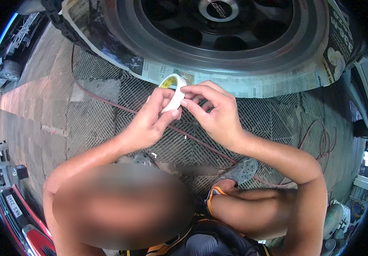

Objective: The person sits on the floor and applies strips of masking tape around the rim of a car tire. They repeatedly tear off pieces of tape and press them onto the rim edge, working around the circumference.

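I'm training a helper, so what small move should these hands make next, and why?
Probably start peeling the tape roll with the right hand: its thumb and forefinger are at the roll's outer side, the left hand holds it, and no loose strip is visible.

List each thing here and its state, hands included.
White tape roll: held up, tilted
Left hand: closed on the roll
Right hand: fingers curled at the roll's edge; grip unclear
Newspaper: spread along the tyre
Tyre: mounted on its wheel
Red hose: stretched over the floor mats
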{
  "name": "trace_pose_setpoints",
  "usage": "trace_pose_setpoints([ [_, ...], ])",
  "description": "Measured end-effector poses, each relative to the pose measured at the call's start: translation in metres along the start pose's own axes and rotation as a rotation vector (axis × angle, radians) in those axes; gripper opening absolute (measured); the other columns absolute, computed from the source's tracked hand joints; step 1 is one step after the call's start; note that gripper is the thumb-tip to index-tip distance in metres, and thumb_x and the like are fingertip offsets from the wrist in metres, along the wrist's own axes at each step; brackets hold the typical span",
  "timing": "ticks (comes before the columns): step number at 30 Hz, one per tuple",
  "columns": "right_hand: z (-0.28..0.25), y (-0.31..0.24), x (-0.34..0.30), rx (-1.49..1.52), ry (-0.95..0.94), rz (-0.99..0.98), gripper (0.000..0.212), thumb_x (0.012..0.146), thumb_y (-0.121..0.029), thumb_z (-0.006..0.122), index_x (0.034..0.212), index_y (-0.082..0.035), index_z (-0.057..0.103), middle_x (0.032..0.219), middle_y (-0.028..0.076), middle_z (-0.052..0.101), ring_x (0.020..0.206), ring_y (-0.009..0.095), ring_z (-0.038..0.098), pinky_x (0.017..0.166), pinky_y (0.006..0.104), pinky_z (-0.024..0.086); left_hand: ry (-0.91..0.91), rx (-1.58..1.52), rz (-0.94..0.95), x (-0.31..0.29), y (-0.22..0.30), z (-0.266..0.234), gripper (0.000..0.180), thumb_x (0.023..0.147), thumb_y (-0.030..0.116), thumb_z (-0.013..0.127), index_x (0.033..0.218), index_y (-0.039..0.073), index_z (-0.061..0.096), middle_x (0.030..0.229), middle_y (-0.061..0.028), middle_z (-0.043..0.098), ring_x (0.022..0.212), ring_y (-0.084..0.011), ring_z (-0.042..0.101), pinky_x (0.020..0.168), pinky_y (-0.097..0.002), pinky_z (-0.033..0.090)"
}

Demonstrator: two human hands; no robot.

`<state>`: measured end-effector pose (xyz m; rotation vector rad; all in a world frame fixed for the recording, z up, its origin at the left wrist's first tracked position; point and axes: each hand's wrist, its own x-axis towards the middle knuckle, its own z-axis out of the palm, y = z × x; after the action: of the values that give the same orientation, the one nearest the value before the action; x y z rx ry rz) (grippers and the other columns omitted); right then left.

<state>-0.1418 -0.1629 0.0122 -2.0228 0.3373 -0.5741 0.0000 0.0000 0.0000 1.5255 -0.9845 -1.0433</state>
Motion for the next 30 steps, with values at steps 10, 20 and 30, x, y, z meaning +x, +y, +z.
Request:
trace_pose_setpoints([
  [10, -0.001, 0.006, -0.005, 0.001, 0.111, -0.004, 0.023, 0.085, -0.005, 0.082, 0.108, -0.005, 0.08, 0.101, 0.008, 0.075, 0.081, 0.014, 0.072, 0.064, 0.0243, 0.058, 0.137, 0.514, 0.199, 0.009, -0.004, 0.016, 0.032, 0.102, 0.008, 0.062, 0.129, -0.001, 0.046, 0.112, -0.0166, 0.066, 0.105, -0.0253, 0.06, 0.091, -0.0394, 0.049],
  [20, -0.007, 0.002, 0.006, 0.004, 0.068, -0.045, 0.015, 0.085, -0.003, 0.081, 0.099, -0.004, 0.081, 0.099, 0.009, 0.076, 0.085, 0.016, 0.073, 0.073, 0.0267, 0.057, 0.239, 0.604, 0.295, 0.011, 0.002, 0.017, 0.034, 0.098, 0.007, 0.066, 0.128, 0.001, 0.05, 0.11, -0.0197, 0.063, 0.103, -0.0334, 0.056, 0.088, -0.0443, 0.047],
  [30, -0.004, 0.006, 0.003, 0.064, 0.161, -0.033, 0.014, 0.084, -0.001, 0.08, 0.098, -0.002, 0.079, 0.094, 0.011, 0.076, 0.083, 0.021, 0.075, 0.07, 0.0306, 0.059, 0.249, 0.486, 0.305, 0.02, 0.005, 0.022, 0.032, 0.095, 0.005, 0.064, 0.124, 0.0, 0.052, 0.097, -0.0171, 0.07, 0.094, -0.0367, 0.062, 0.092, -0.0451, 0.043],
])
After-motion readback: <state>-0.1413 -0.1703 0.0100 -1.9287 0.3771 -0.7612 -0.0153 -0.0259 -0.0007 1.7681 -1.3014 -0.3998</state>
